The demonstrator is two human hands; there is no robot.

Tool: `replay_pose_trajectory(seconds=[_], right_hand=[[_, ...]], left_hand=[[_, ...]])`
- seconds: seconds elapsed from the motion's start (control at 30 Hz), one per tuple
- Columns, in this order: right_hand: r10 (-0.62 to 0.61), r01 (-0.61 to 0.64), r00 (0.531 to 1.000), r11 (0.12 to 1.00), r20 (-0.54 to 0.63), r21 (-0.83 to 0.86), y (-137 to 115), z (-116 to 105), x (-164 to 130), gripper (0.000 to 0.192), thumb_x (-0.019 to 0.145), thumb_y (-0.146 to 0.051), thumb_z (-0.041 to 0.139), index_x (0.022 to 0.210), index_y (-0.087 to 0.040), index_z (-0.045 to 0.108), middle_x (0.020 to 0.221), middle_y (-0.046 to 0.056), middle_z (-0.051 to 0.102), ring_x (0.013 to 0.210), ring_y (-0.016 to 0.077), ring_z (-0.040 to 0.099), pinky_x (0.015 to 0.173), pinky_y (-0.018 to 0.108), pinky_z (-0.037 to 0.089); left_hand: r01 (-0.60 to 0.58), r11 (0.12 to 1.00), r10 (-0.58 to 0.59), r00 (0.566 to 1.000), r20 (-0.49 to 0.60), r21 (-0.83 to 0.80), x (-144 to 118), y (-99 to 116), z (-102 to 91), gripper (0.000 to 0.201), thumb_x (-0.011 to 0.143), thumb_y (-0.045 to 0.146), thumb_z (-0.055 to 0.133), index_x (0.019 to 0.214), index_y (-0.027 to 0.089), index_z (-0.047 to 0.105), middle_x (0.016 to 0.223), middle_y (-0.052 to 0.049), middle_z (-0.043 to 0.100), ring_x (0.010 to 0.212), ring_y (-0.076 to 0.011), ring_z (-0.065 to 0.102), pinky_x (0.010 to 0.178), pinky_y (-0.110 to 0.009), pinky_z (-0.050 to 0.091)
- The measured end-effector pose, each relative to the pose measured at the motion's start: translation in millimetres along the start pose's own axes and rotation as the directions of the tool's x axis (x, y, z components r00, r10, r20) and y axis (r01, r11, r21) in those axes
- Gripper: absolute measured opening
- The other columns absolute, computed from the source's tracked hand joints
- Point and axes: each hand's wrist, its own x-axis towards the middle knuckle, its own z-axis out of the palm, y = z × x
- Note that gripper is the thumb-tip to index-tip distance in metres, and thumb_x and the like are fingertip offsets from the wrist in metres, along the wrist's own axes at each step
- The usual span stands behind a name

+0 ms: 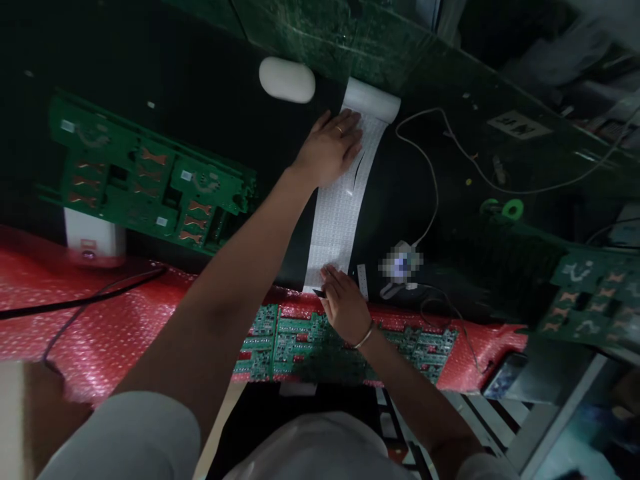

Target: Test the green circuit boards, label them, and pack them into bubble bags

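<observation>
Head view: white strip point(333, 227) ran one to six o'clock, left hand point(333, 148) lying flat and unclenched toward twelve, right hand point(346, 307) at the six-o'clock end, grasp unclear; seemingly a flattening step, next needing steady hold

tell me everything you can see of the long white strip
The white strip looks like thin paper covered in rows of small print. It lies partly unrolled on the dark tabletop, its far end a roll. A dark slit-like gap shows near the left hand, which lies across it. The right hand touches its near end, by the red bubble wrap.
</observation>
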Motion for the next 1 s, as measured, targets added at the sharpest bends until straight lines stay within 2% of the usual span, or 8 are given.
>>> replay_pose_trajectory(seconds=[0.1, 0.3, 0.43, 0.5, 0.6, 0.77, 0.93, 1.0], right_hand=[[0.009, -0.01, 1.0, 0.999, 0.002, 0.033, -0.8, 0.6, -1.1, 0.034, 0.097, -0.015, 0.052, 0.13, -0.01, 0.06, 0.146, 0.017, 0.058, 0.146, 0.0243, 0.043, 0.119, 0.046, 0.042], [0.0, 0.007, 0.995, 0.998, -0.097, 0.067, 2.5, -10.2, 0.5, 0.024, 0.098, -0.017, 0.048, 0.116, -0.012, 0.064, 0.143, 0.017, 0.06, 0.142, 0.0255, 0.046, 0.116, 0.047, 0.042], [0.021, 0.006, 0.984, 0.989, -0.179, 0.148, -5.3, -21.7, -9.5, 0.023, 0.101, -0.023, 0.041, 0.105, -0.018, 0.063, 0.118, 0.013, 0.072, 0.114, 0.0231, 0.062, 0.101, 0.043, 0.049], [0.01, 0.011, 0.993, 0.984, -0.12, 0.175, -19.2, -19.6, -24.6, 0.026, 0.101, -0.027, 0.04, 0.102, -0.019, 0.064, 0.102, 0.011, 0.073, 0.099, 0.0229, 0.065, 0.09, 0.041, 0.051], [-0.002, -0.023, 0.992, 0.98, 0.128, 0.196, -50.2, -0.4, -63.6, 0.029, 0.1, -0.036, 0.044, 0.093, -0.02, 0.067, 0.088, 0.009, 0.071, 0.085, 0.0224, 0.064, 0.079, 0.036, 0.05], [0.014, -0.224, 0.817, 0.93, 0.577, 0.293, -92.7, 53.1, -151.9, 0.039, 0.097, -0.047, 0.05, 0.075, -0.022, 0.071, 0.075, 0.004, 0.072, 0.075, 0.0183, 0.067, 0.067, 0.026, 0.049], [0.307, -0.583, 0.627, 0.795, 0.715, 0.169, -106.2, 94.4, -215.2, 0.036, 0.098, -0.034, 0.048, 0.092, -0.016, 0.079, 0.102, 0.014, 0.077, 0.102, 0.0256, 0.072, 0.093, 0.034, 0.055], [0.41, -0.682, 0.616, 0.704, 0.672, 0.196, -111.3, 109.8, -226.4, 0.039, 0.101, -0.035, 0.045, 0.099, -0.017, 0.08, 0.119, 0.015, 0.074, 0.125, 0.0286, 0.063, 0.109, 0.042, 0.049]], left_hand=[[0.006, 1.0, -0.006, 1.0, 0.008, -0.006, -2.4, 2.1, 1.2, 0.048, 0.106, 0.042, 0.027, 0.144, 0.03, 0.054, 0.16, 0.006, 0.041, 0.152, -0.0195, 0.031, 0.13, -0.048, 0.02], [-0.002, 0.999, 0.003, 1.0, 0.013, -0.05, -4.4, 2.4, 1.8, 0.051, 0.103, 0.046, 0.028, 0.148, 0.039, 0.051, 0.163, 0.007, 0.035, 0.155, -0.0224, 0.026, 0.131, -0.05, 0.013], [-0.006, 0.996, 0.006, 1.0, -0.006, -0.094, -4.3, -0.5, 4.0, 0.052, 0.101, 0.047, 0.029, 0.149, 0.042, 0.048, 0.163, 0.011, 0.035, 0.155, -0.022, 0.023, 0.132, -0.048, 0.01], [-0.01, 0.995, 0.01, 1.0, -0.006, -0.099, -4.3, -1.6, 5.2, 0.053, 0.1, 0.048, 0.029, 0.151, 0.043, 0.045, 0.162, 0.013, 0.034, 0.155, -0.0214, 0.023, 0.131, -0.049, 0.01], [-0.006, 0.994, 0.007, 1.0, 0.006, -0.106, -4.6, -2.0, 5.6, 0.055, 0.099, 0.05, 0.028, 0.152, 0.044, 0.043, 0.163, 0.014, 0.031, 0.156, -0.0207, 0.021, 0.131, -0.048, 0.009], [0.009, 0.993, -0.007, 1.0, 0.014, -0.115, -3.5, -4.9, 8.8, 0.054, 0.097, 0.053, 0.024, 0.148, 0.054, 0.04, 0.16, 0.025, 0.031, 0.156, -0.0154, 0.02, 0.131, -0.043, 0.007], [-0.032, 0.998, 0.029, 0.998, 0.054, 0.056, 0.9, -12.6, 21.6, 0.062, 0.106, 0.053, 0.005, 0.154, 0.027, 0.033, 0.168, 0.014, 0.02, 0.152, -0.0106, 0.004, 0.128, -0.05, 0.005], [-0.052, 0.988, 0.043, 0.997, 0.064, 0.143, 2.3, -14.7, 26.6, 0.063, 0.108, 0.053, 0.0, 0.154, 0.022, 0.03, 0.169, 0.012, 0.017, 0.148, -0.0085, -0.002, 0.127, -0.048, 0.004]])
